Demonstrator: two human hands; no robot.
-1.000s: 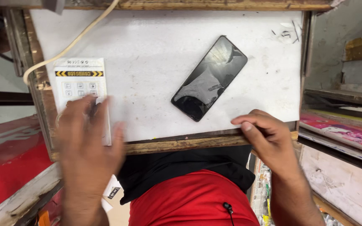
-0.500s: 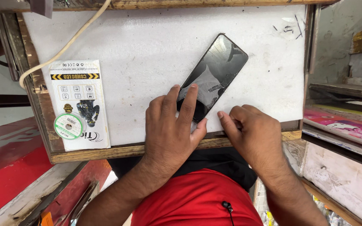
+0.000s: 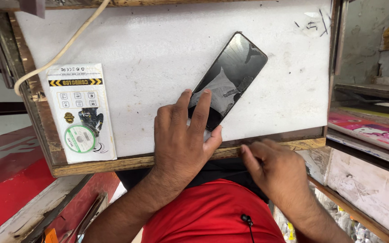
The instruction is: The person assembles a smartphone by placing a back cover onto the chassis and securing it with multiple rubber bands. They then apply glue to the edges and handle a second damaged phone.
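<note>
left hand point(image 3: 183, 141): flat, fingers pressing glossy black phone point(image 3: 230, 78) | right hand point(image 3: 273, 168): loosely curled, grasping nothing, at wooden tray point(image 3: 266, 148) edge | white glossy packet point(image 3: 82, 112) lies left

Glossy glass phone point(image 3: 228, 78) on matt white board point(image 3: 158, 49) (wood-edged).

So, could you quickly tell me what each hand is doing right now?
Left hand: open, fingers pressing on the phone.
Right hand: holds nothing visible.
</note>
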